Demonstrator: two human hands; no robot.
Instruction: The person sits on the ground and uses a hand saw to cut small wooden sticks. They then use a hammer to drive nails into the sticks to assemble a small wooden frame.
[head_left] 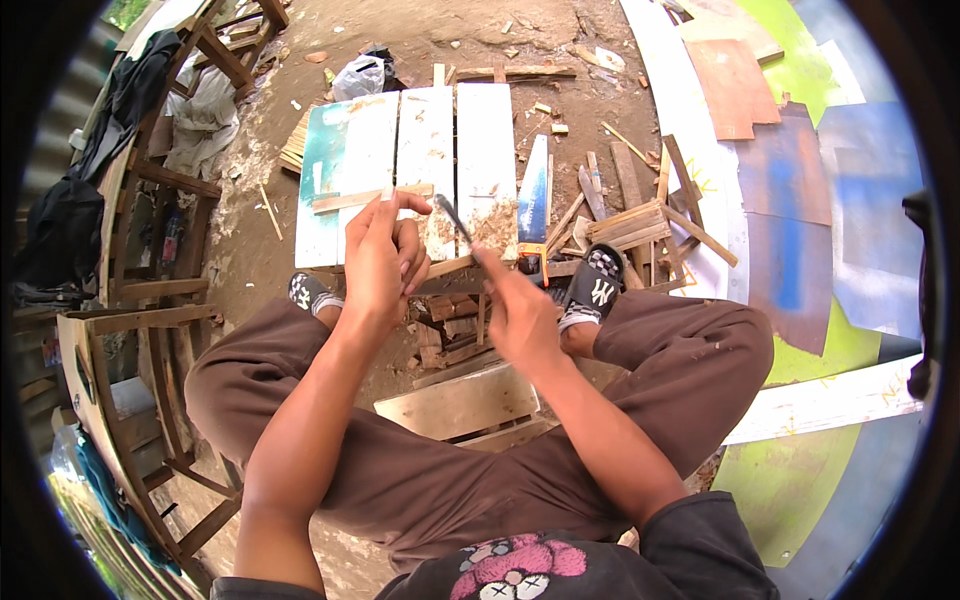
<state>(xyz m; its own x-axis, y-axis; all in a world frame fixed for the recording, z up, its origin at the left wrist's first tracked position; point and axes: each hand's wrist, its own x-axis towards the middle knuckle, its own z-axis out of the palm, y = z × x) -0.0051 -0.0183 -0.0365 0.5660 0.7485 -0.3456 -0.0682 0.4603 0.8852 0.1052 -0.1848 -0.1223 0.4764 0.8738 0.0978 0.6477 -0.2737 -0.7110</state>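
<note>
My right hand (522, 318) is closed around a slim dark metal tool (456, 220), whose exact kind I cannot tell. The tool slants up and left, its tip close to my left hand (380, 255). The fingers of my left hand are curled and pinched together, and what they hold is too small to make out. Both hands are above the near edge of a low bench of white-painted boards (425, 125). A narrow wooden strip (345, 201) lies across the boards just beyond my left hand. Sawdust and shavings (490, 225) are scattered over the bench.
On the bench's right edge rests a handsaw (533, 200) with an orange handle. Wood offcuts (635, 228) are piled to its right. Painted sheets (785, 220) cover the right side. Wooden frames (150, 190) stand at left, and a plastic bag (362, 76) lies behind the bench.
</note>
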